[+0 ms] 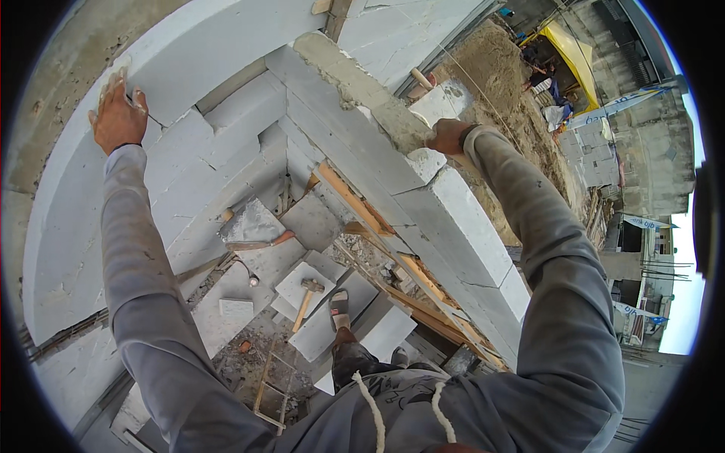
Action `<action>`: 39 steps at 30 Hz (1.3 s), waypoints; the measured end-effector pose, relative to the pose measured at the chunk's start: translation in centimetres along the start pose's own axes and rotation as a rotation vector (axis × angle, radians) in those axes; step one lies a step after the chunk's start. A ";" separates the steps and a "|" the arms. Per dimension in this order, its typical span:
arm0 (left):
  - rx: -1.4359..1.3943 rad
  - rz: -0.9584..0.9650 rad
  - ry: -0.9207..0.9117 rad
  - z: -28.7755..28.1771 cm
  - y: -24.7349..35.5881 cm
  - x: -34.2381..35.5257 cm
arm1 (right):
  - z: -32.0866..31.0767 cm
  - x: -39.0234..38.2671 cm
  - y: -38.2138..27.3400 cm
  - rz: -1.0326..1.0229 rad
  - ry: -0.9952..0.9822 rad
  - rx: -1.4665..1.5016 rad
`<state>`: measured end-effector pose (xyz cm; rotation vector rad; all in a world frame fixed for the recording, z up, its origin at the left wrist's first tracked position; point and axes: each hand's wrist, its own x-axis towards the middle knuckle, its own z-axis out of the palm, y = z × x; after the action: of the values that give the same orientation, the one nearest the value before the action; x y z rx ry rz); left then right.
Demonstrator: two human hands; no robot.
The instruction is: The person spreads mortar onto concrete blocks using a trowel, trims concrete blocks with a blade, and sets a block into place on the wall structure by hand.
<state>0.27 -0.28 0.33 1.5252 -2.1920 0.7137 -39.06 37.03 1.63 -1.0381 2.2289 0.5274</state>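
Note:
My left hand [119, 113] lies with fingers spread on the top edge of a pale block wall [72, 204]. My right hand [445, 138] is closed at the end of a mortar bed [370, 102] that runs along the top of the straight block wall [445, 226]; what its fingers grip, if anything, is hidden. The mortar is grey, rough and wet-looking. Just beyond that hand, a light slab [438, 102] sits outside the wall, with a wooden handle [421, 78] above it.
Below my body lie stacked blocks [393, 328], a hammer [308, 298], a ladder-like frame [268, 392] and rubble, around my sandalled foot [339, 306]. Orange timber [355, 200] runs along the wall. Outside are dirt ground [491, 68], a yellow tarp [574, 60] and concrete buildings [649, 166].

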 end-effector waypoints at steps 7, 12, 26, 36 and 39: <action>-0.025 0.050 0.060 1.0 -0.7 -0.1 | 4.1 -6.0 2.1 0.082 -0.062 0.307; -0.026 0.071 0.069 1.1 -0.4 0.3 | 9.0 -8.8 5.8 0.107 0.010 0.265; -0.015 0.019 -0.029 2.6 -0.7 0.7 | 14.9 -18.3 11.9 0.187 0.093 0.342; -0.032 0.087 -0.003 3.6 -0.6 0.4 | 15.0 -4.1 4.7 0.421 0.455 0.841; -0.013 0.079 0.025 3.0 -1.4 0.6 | 16.2 -4.5 2.4 0.475 0.504 0.647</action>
<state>1.37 -2.97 -1.48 1.4227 -2.2452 0.7375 -32.76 50.29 -6.90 -0.3129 2.8124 -0.3160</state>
